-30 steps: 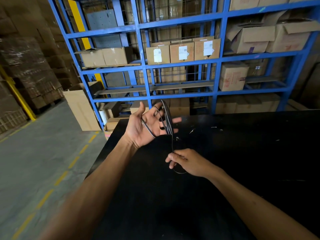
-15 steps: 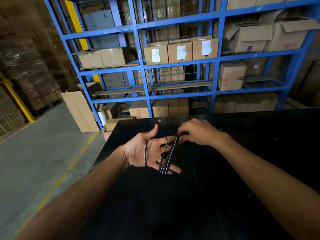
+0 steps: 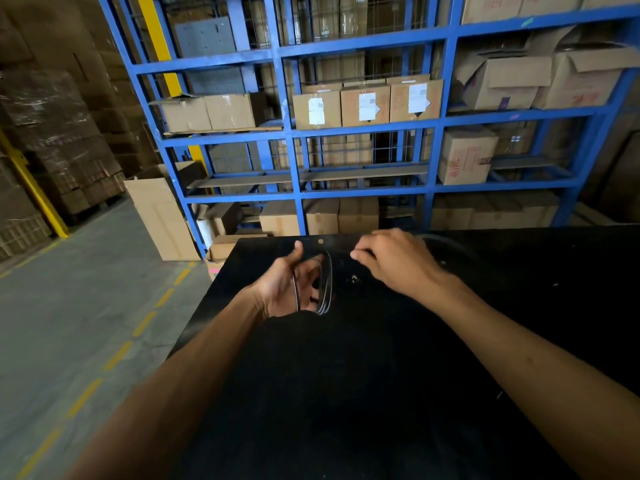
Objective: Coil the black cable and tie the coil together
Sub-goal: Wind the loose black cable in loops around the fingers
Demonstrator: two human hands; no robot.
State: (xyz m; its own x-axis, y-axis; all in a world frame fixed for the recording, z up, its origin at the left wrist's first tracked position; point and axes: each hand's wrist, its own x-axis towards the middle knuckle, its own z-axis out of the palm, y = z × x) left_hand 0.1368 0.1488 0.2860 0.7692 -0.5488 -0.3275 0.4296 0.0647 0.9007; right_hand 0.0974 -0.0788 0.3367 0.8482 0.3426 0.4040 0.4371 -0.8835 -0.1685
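The black cable (image 3: 326,285) is wound in several loops around my left hand (image 3: 285,289), which is held palm up over the black table (image 3: 346,393) with the fingers curled inside the coil. My right hand (image 3: 391,261) hovers to the right of the coil, fingers pinched on the free strand of cable that leads from the top of the loops. The loose end trails off to the right behind my right hand and is hard to see against the dark tabletop.
The table's left edge (image 3: 207,299) drops to a grey concrete floor with yellow dashes. Behind the table stands a blue steel rack (image 3: 294,168) loaded with cardboard boxes. A tall carton (image 3: 159,216) leans by the rack's left post.
My left hand has turned more on edge with the coil upright around it. My right hand has drawn the free strand to the right, away from the coil.
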